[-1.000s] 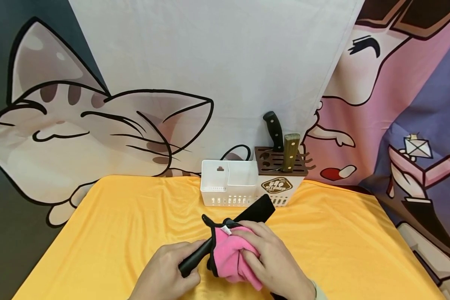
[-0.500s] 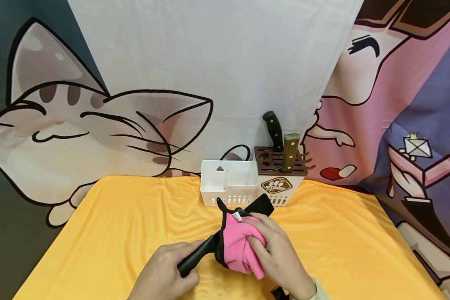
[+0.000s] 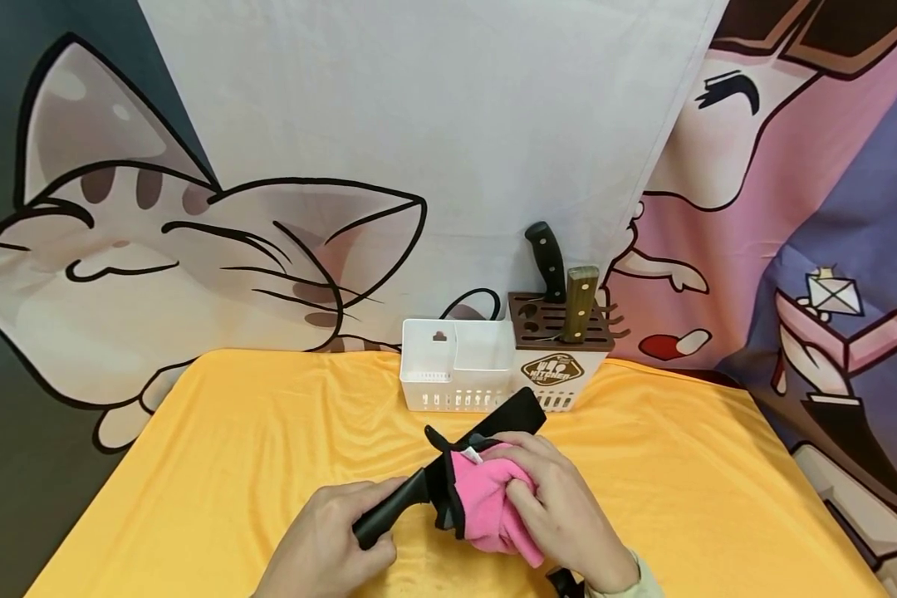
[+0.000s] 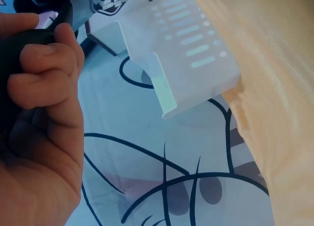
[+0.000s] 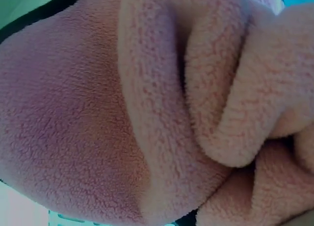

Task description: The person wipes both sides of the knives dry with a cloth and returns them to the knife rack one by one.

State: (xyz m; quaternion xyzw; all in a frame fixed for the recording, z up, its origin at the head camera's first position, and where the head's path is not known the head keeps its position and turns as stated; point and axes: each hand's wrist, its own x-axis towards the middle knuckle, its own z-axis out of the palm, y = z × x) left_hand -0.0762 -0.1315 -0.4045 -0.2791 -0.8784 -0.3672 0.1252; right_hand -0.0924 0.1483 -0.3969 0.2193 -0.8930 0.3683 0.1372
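My left hand [image 3: 336, 531] grips the black handle [image 3: 390, 508] of a kitchen knife, fingers curled round it. The knife's broad black blade [image 3: 519, 413] slants up and right, its squared end sticking out past a cloth. That pink cloth [image 3: 486, 507], edged in black with a small white tag, is bunched in my right hand [image 3: 561, 498] and wraps the middle of the blade. Fluffy folds of the cloth [image 5: 147, 113] fill the right wrist view. In the left wrist view the curled fingers [image 4: 46, 79] hold the dark handle.
Behind the blade stands a white holder [image 3: 456, 394] with a brown slotted top [image 3: 531, 332]. A black-handled knife [image 3: 546, 257] and a wooden-handled one [image 3: 580, 303] sit in it. A black object [image 3: 563, 581] lies by my right wrist, partly hidden. Yellow cloth [image 3: 284, 423] covers the table.
My right hand has slid the cloth away from the handle along the blade, then a little down and right over the last half second. My left hand stays nearly still.
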